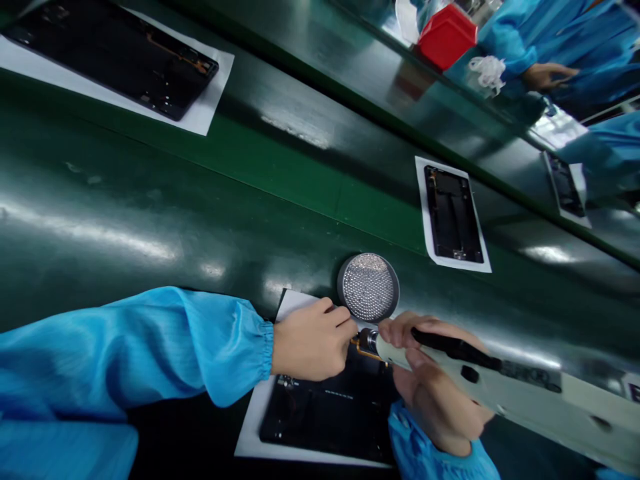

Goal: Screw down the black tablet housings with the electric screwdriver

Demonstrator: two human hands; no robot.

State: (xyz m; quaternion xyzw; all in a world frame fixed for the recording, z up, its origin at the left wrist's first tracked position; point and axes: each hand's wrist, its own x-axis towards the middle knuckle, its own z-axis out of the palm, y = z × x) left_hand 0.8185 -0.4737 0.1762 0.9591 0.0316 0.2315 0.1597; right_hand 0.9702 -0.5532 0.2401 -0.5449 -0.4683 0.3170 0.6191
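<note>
My right hand (430, 387) is wrapped round a white electric screwdriver (505, 393), its metal tip down on the near black device panel (330, 413). That panel lies on a white sheet (250, 427) at the belt's near edge. My left hand (313, 340) is closed in a pinch beside the tip, resting on the panel's top corner; what its fingers hold is too small to see. A round grey dish of tiny screws (369, 287) sits just beyond both hands.
The green conveyor belt (150, 200) carries more black panels on white sheets, one at the far left (115, 57), one to the right (453, 213), another further right (567, 187). A red bin (447, 35) and another person's hand (547, 75) in blue sleeves are across the belt.
</note>
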